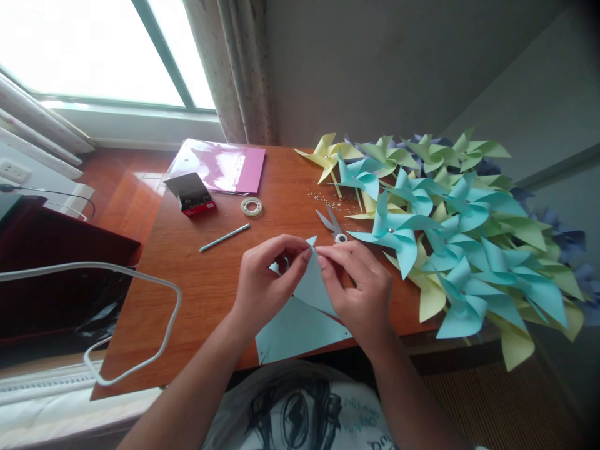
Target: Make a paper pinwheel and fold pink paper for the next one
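Both my hands meet over the front middle of the table, pinching a light blue sheet of paper [315, 287] near one of its corners. My left hand [272, 272] is closed on the paper from the left, thumb against forefinger. My right hand [359, 275] pinches it from the right, its fingertips almost touching the left ones. A small blue tip sticks up between them. Beneath lies another light blue sheet [300, 334] with small holes near its corners. Just beyond my right hand rests a pair of scissors [334, 226], blades spread, handles partly hidden.
Many paper pinwheels [464, 250] are heaped on the right. Left of centre lie a blue paper stick [225, 238], a tape roll [252, 206], an open red box [197, 200] and a pink paper pack [234, 165]. Small scraps [330, 201] lie behind the scissors. A white cable [175, 312] crosses the left edge.
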Demonstrator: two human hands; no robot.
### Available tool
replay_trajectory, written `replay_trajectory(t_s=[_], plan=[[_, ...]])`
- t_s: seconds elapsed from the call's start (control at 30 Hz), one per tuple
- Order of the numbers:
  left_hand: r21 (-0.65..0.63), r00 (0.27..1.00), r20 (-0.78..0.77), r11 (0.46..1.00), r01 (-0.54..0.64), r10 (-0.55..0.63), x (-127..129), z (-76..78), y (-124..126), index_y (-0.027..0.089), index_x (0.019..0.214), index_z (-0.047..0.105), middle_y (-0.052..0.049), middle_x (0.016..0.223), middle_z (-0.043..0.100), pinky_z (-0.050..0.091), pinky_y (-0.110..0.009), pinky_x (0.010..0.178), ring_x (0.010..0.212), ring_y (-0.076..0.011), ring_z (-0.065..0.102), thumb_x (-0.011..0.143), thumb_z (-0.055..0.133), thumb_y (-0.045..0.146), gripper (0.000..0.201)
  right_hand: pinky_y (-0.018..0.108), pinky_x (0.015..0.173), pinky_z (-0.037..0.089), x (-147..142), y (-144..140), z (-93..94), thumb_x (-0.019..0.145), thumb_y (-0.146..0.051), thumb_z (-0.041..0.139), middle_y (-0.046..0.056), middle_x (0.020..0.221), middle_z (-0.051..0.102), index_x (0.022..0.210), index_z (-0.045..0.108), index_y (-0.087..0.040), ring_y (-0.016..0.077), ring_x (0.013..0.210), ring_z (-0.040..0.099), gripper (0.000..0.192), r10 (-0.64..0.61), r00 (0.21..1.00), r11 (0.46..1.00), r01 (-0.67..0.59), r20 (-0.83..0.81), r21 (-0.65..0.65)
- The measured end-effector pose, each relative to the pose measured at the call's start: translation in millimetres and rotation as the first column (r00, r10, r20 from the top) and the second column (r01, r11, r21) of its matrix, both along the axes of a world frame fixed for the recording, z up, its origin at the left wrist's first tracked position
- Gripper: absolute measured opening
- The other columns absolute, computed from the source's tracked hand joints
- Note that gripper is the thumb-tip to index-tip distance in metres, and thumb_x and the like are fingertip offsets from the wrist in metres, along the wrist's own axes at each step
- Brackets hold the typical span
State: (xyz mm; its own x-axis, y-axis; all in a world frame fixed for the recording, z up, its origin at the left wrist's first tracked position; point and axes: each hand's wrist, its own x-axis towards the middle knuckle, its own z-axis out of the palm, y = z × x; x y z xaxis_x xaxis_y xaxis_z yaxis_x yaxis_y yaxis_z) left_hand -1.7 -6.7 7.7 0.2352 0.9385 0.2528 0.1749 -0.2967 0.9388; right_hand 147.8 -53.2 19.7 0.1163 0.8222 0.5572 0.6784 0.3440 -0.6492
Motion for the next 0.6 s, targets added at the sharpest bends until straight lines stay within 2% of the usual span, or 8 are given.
replay_trajectory(t_s=[0.6], plan=[[0.043, 0.999, -0.034, 0.999, -0.006, 0.007, -0.6, 4.6, -1.2, 0.017, 0.081, 0.069, 0.001, 0.067, 0.065, 0.045, -0.02, 0.053, 0.056, -0.0095, 0.054, 0.088, 0.068, 0.019, 0.007, 0.031, 0.079, 0.06, -1.2, -1.0, -3.3, 0.093, -0.014, 0.064, 0.005, 0.088, 0.074, 0.099, 0.076, -0.023, 0.0181, 0.081, 0.072, 0.016, -0.016, 0.999, 1.0, 0.016, 0.033, 0.016]])
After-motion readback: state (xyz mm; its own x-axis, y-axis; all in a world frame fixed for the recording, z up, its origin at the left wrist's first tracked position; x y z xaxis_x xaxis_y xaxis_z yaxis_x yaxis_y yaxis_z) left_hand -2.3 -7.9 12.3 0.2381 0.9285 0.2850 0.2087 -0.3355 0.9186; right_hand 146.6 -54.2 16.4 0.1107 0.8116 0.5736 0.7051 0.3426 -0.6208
